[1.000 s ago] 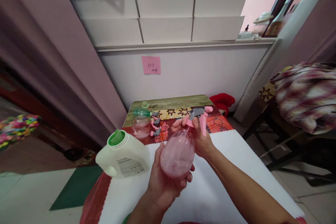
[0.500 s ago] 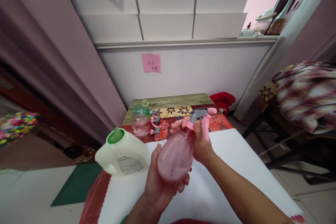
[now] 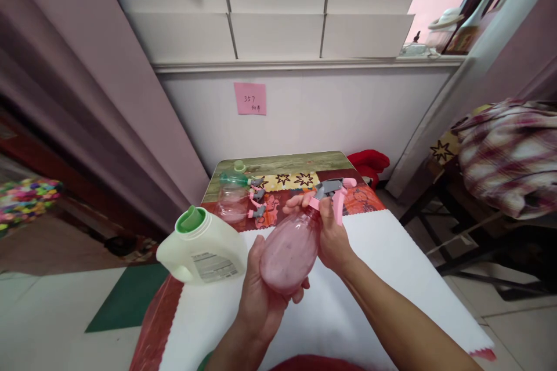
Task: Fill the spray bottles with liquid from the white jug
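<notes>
A pink see-through spray bottle [image 3: 290, 252] is held tilted above the table, its pink and grey spray head [image 3: 331, 191] pointing up and to the right. My left hand [image 3: 265, 290] cups the bottle's rounded base from below, fingers wrapped around its underside. Around the neck, just under the spray head, my right hand [image 3: 328, 232] is closed, with some fingers reaching behind. Pinkish, cloudy liquid shows inside. To the left stands a large whitish jug [image 3: 209, 252] with a green pour spout in its open mouth.
Several other spray bottles [image 3: 232, 206] in pink and green lie at the table's back left, near a green cap [image 3: 239, 166]. A white mat [image 3: 378, 290] covers the front. Beyond the table is a wall with a pink note [image 3: 250, 98]; plaid cloth [image 3: 509, 153] lies at right.
The view has shifted slightly, and the spray bottle sits a little higher in the picture. Both hands keep the same grip on it.
</notes>
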A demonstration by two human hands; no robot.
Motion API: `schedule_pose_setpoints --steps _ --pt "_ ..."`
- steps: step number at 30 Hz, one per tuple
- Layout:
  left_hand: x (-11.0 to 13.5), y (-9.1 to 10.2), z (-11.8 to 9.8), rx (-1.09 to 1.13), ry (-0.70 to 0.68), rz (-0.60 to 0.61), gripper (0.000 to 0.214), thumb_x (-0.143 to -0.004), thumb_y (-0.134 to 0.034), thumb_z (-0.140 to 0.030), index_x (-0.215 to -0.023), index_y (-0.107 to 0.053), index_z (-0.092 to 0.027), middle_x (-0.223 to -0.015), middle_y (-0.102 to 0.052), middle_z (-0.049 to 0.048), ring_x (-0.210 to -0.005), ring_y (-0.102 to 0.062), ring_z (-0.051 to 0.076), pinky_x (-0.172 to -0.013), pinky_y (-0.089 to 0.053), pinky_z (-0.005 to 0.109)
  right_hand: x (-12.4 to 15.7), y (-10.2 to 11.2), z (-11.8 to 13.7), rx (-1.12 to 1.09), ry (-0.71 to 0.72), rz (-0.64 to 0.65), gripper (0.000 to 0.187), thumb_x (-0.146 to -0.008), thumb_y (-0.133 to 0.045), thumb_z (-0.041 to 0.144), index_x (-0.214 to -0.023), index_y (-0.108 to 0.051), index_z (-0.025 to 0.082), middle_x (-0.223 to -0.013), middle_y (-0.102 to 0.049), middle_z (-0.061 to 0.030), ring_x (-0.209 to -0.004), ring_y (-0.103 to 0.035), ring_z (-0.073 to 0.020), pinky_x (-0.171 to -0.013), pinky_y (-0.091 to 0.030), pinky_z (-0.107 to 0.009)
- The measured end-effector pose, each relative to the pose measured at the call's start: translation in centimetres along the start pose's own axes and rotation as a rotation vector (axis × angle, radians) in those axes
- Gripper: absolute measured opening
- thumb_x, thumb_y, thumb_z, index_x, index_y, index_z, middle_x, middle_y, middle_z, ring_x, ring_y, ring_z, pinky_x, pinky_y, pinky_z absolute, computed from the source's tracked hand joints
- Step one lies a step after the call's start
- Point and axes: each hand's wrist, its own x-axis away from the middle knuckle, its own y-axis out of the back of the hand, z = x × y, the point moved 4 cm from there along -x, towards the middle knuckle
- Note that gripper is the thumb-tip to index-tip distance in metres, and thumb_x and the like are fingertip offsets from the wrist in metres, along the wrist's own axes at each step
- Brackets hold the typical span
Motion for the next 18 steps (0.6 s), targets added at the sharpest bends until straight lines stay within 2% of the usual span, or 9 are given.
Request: schedule_pose_setpoints --steps 4,9,12,15,18 --pt "0.16 -0.32 -0.07 -0.012 0.119 0.032 0.066 -0.089 -0.049 -0.070 -0.119 -0.063 -0.013 -0.070 -0.070 0.0123 -0.048 -0.064 0.023 -0.035 -0.032 0.022 -0.01 -0.32 0.34 -0.016 0.025 0.027 0.046 -0.084 -0.068 0.070 -0.084 -0.060 0.025 -0.108 -0.074 -0.0064 -0.104 -0.071 -0.0257 -0.090 -0.057 -0.037" --pt "0.20 -0.22 0.20 0.002 0.320 0.097 0.078 -0.089 -0.037 -0.078 -0.101 -0.067 -0.008 -0.073 -0.069 0.0160 -0.046 -0.062 0.019 -0.031 -0.023 0.020 -0.15 -0.29 0.21 -0.023 0.033 0.121 0.046 -0.086 -0.065 0.071 -0.088 -0.059 0.026 -0.108 -0.073 -0.0078 -0.107 -0.071 -0.0276 -0.093 -0.056 -0.041" --pt "0.12 -0.08 0.37 -0.015 0.341 0.121 0.081 -0.088 -0.037 -0.080 -0.103 -0.067 -0.007 -0.073 -0.069 0.0167 -0.045 -0.061 0.020 -0.031 -0.023 0.021 -0.06 -0.19 0.14 -0.012 0.039 0.148 0.047 -0.086 -0.062 0.073 -0.089 -0.058 0.026 -0.108 -0.073 -0.0082 -0.108 -0.070 -0.0286 -0.094 -0.056 -0.043" --pt "0.12 0.03 0.26 -0.042 0.188 0.065 0.073 -0.086 -0.048 -0.076 -0.114 -0.065 -0.010 -0.073 -0.070 0.0135 -0.049 -0.062 0.022 -0.036 -0.031 0.023 -0.06 -0.12 -0.10 -0.003 0.011 0.129 0.050 -0.085 -0.061 0.076 -0.086 -0.057 0.026 -0.108 -0.074 -0.0080 -0.109 -0.069 -0.0290 -0.093 -0.057 -0.043" --pt "0.43 0.32 -0.33 -0.139 -0.178 -0.066 0.060 -0.083 -0.064 -0.066 -0.117 -0.063 -0.016 -0.088 -0.072 0.0107 -0.068 -0.066 0.024 -0.051 -0.047 0.029 -0.23 0.01 -0.53 -0.020 -0.022 0.064 0.048 -0.084 -0.065 0.073 -0.085 -0.058 0.025 -0.105 -0.074 -0.0075 -0.107 -0.070 -0.0287 -0.091 -0.057 -0.043"
